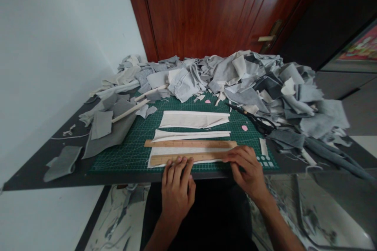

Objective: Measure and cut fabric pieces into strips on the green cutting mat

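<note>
Two wooden rulers lie across a white cloth piece [179,150] near the table's front edge: a far ruler [188,144] and a near ruler [203,156]. My left hand [177,186] rests with its fingers stretched flat onto the near ruler and the cloth's front edge. At that ruler's right end, my right hand [247,168] has thumb and forefinger drawn together on it; the exact contact is partly hidden. Beyond the rulers lies a narrow folded white strip [194,135], and farther back a wider white cloth strip [194,119].
A green cutting mat [138,137] covers the table's middle. Black scissors [256,120] and pink chalk-like pieces [244,128] lie to the right. Grey and white fabric scraps [226,72] are heaped behind. Grey cloth [118,125] lies left; a wooden door [203,11] stands behind.
</note>
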